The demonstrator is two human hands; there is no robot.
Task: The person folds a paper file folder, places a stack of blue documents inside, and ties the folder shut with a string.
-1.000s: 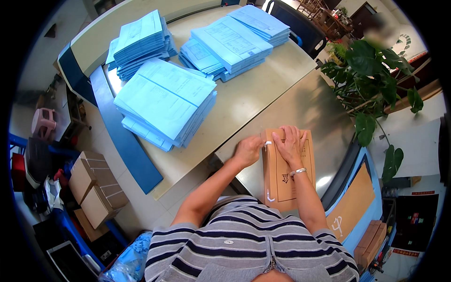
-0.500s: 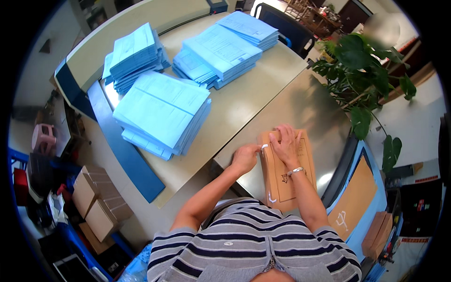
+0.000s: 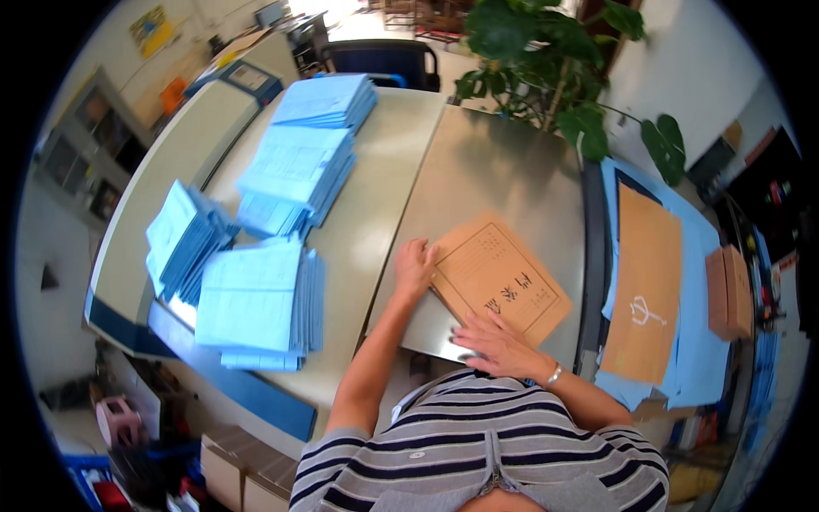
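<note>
A brown paper folder [image 3: 503, 277] lies flat on the grey table [image 3: 503, 183] right in front of me. My left hand [image 3: 415, 267] rests against the folder's left corner, fingers curled at its edge. My right hand [image 3: 497, 341] lies flat with spread fingers on the folder's near edge; a bracelet sits on that wrist. Neither hand lifts the folder off the table.
Several stacks of light blue paper forms [image 3: 260, 299] cover the beige table [image 3: 375, 230] to my left. A leafy potted plant [image 3: 546, 68] stands at the far side. To the right, another brown folder [image 3: 644, 282] lies on blue sheets. Cardboard boxes [image 3: 235, 469] sit on the floor at lower left.
The view has swung, so the folder now sits angled. My right hand has slid from the folder's top down to its near edge; my left hand stays at the left corner.
</note>
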